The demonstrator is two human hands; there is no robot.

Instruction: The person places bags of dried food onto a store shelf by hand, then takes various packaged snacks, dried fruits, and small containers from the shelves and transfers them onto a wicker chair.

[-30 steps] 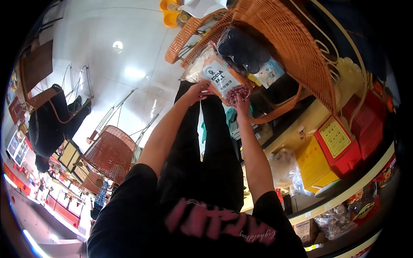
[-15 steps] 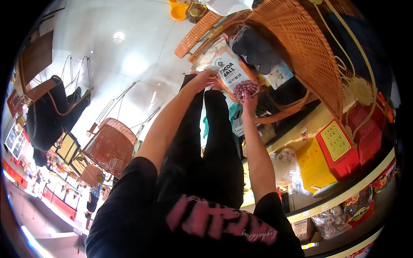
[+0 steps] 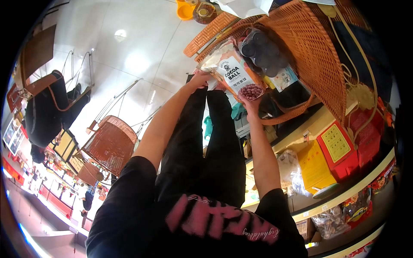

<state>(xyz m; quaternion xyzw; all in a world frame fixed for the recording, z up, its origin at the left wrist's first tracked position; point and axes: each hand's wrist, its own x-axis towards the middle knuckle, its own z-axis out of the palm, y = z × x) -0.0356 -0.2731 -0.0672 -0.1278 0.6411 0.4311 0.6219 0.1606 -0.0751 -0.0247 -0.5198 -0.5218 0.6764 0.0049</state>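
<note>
A clear and orange bag labelled "COCOA BALL" [image 3: 234, 74] lies at the front of a wicker chair seat, tilted, with its label facing up. My left hand [image 3: 200, 80] pinches the bag's left edge. At the bag's lower right corner, beside the picture of cocoa balls, my right hand [image 3: 251, 104] grips the edge with the fingers partly hidden. Just right of the bag rest a clear bag of dark round items [image 3: 263, 52] and a white and blue packet [image 3: 284, 79] on the wicker chair [image 3: 316, 56].
Yellow box [image 3: 317, 167] and red box [image 3: 337, 148] stand on a shelf at the right, near a clear plastic bag [image 3: 289, 167]. Another wicker chair [image 3: 110, 144] is at the left, with a seated person [image 3: 47, 107] beyond. An orange container [image 3: 185, 9] is at the top.
The chair and the bag have shifted right in view. My right hand has moved from over the cocoa ball picture to the bag's lower edge; my left hand stays at the left edge.
</note>
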